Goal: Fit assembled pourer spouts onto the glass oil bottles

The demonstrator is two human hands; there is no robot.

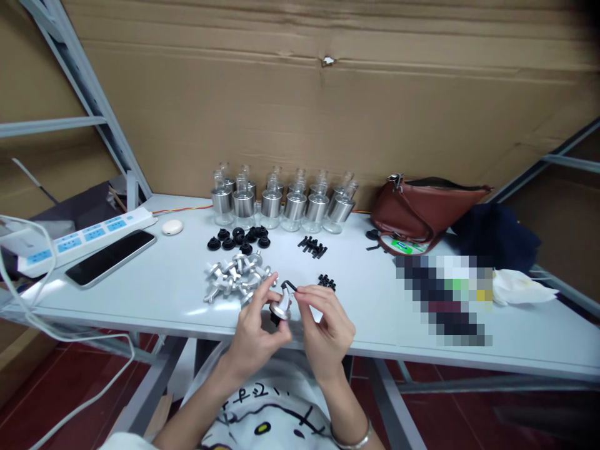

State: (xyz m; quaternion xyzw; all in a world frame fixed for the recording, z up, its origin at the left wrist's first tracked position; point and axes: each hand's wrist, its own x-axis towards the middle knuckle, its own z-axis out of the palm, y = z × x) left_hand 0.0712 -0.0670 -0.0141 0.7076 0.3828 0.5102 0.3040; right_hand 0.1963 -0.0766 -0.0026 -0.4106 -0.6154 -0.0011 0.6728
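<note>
My left hand [256, 328] is closed round a small silver metal pourer cap [281, 306] at the table's front edge. My right hand [325, 325] pinches a small black plastic piece [289, 285] at the top of that cap. Just behind my hands lies a pile of several more silver caps [234, 278]. Further back are several black rubber rings [239, 239] and two small heaps of black plastic bits [312, 246] [327, 282].
A row of glass bottles with silver collars [281, 203] stands at the back of the white table [164, 294]. A phone [110, 256], a power strip [84, 236] and a white puck [172, 227] lie left. A brown bag [422, 209], dark cloth [497, 234] and crumpled tissue [520, 286] lie right.
</note>
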